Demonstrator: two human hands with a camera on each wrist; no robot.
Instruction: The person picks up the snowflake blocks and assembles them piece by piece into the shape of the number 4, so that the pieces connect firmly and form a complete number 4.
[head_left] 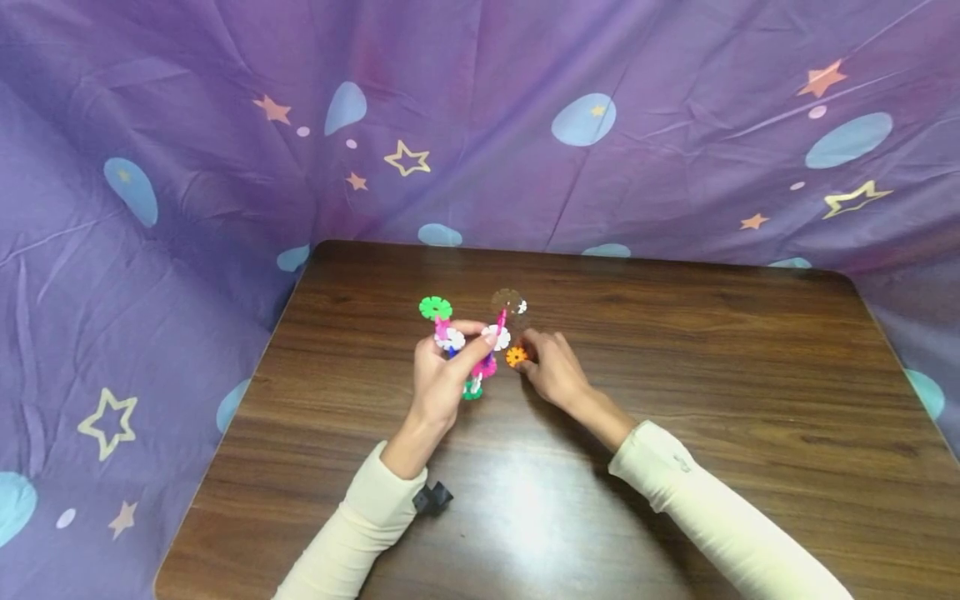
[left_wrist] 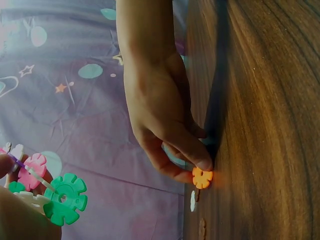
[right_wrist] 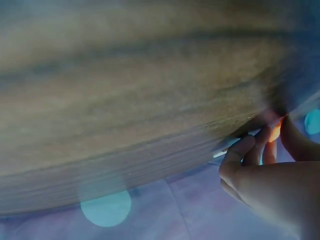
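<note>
My left hand (head_left: 442,375) holds a built piece of joined snowflake discs (head_left: 486,367) above the table, its thumb on a white disc (head_left: 497,337). Pink, blue and green discs make up other parts of it; a bright green disc (head_left: 435,307) tops its left side. In the left wrist view a green disc (left_wrist: 65,199) juts from the piece. Just to its right, my right hand (head_left: 553,367) pinches an orange snowflake disc (head_left: 516,357) at the tabletop between thumb and fingers. The palm hides part of the built piece.
A brown disc (head_left: 506,300) and a small white disc (head_left: 522,307) show beyond the hands; whether the brown one touches the built piece I cannot tell. Wood-grain table (head_left: 712,375) lies beneath. Purple patterned cloth (head_left: 480,125) hangs behind and at the left.
</note>
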